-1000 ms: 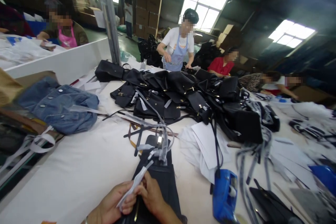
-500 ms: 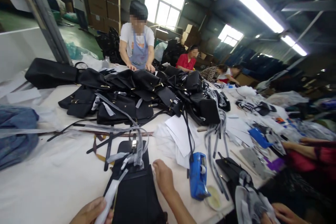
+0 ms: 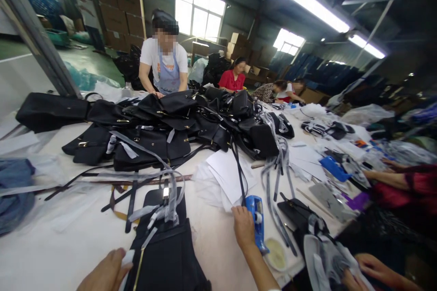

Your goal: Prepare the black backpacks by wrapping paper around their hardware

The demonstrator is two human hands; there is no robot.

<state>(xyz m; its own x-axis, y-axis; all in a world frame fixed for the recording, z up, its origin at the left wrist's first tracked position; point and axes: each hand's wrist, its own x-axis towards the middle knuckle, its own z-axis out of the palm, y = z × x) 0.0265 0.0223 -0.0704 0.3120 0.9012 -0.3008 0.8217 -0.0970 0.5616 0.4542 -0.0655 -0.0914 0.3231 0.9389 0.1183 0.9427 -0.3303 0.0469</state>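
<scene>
Pinching: left hand (image 3: 104, 273), 1 white strip (image 3: 127, 261) beside black bag (image 3: 167, 254)
Blue dispenser (image 3: 261, 238): right hand (image 3: 244, 227) at its side, cannot tell if gripping

The left hand (image 3: 107, 270) is at the near left, fingers pinched closed; the right hand (image 3: 244, 227) reaches farther forward, its forearm slanting from the near edge.

Toward the pale table's (image 3: 216, 254) near right corner, the right hand (image 3: 244, 226) meets a blue plastic tape dispenser (image 3: 259, 233); the left hand (image 3: 108, 273) grips a slim white strip (image 3: 127, 262).
</scene>
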